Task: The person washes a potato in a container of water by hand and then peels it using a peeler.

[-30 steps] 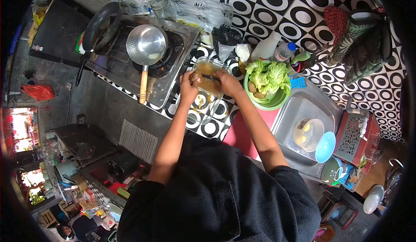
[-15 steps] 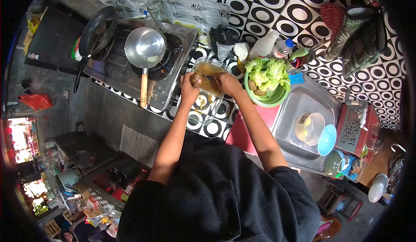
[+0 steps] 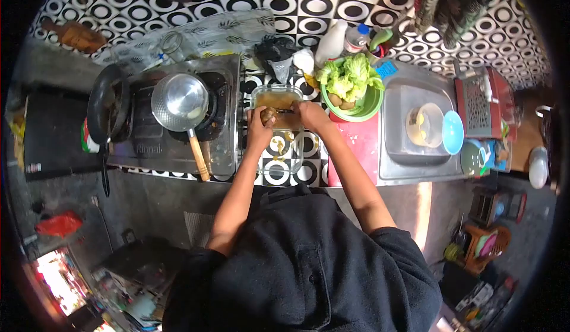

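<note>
My left hand (image 3: 259, 131) is closed around a brown, unpeeled-looking potato (image 3: 268, 116) above the glass dishes. Opposite it, my right hand (image 3: 313, 117) has its fingers pinched together; a thin dark tool seems to stick out towards the potato, too small to name. Behind and below both hands lies a glass dish of brownish water (image 3: 278, 98). Closer to my body, a clear glass dish (image 3: 300, 163) holds several scraps of peel (image 3: 278, 145). Right of my right hand stands a green basin (image 3: 374, 107) with leafy lettuce (image 3: 354, 75) and brown potatoes (image 3: 342, 102).
At left, a steel saucepan (image 3: 180, 102) sits on the gas stove (image 3: 151, 149), beside a black frying pan (image 3: 108, 103). A red board (image 3: 359, 148) lies before the basin. The sink (image 3: 395, 163) holds a pale tub (image 3: 424, 125) and blue bowl (image 3: 453, 132). Bottles (image 3: 331, 44) stand behind.
The whole view has turned, so the counter now runs level across it. My hands stay over the glass dishes, with the potato still in my left hand.
</note>
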Demonstrator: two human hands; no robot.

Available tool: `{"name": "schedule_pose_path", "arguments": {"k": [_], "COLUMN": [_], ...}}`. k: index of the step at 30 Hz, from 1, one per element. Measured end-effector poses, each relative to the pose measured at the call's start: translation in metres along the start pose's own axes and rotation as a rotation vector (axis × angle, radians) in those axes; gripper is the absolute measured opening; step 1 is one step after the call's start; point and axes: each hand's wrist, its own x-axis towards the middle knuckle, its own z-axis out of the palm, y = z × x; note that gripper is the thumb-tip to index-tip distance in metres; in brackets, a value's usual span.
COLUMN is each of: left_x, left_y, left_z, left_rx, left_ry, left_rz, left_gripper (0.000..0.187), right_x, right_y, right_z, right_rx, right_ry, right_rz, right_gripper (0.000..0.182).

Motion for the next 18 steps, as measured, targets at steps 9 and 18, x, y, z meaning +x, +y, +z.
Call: {"name": "schedule_pose_path", "arguments": {"k": [9, 18], "left_x": [0.019, 0.032], "left_y": [-0.009, -0.016], "left_z": [-0.007, -0.003], "left_rx": [0.100, 0.174], "left_ry": [-0.275, -0.373], "left_rz": [0.119, 0.252], "left_gripper": [0.044, 0.047], "right_x": [-0.021, -0.033], "right_y": [-0.032, -0.048], "right_z": [-0.010, 0.001], "right_rx": [0.139, 0.196], "right_ry": [0.143, 0.311], "right_rz": [0.265, 0.392], "right_gripper": [0.024, 0.023]}}
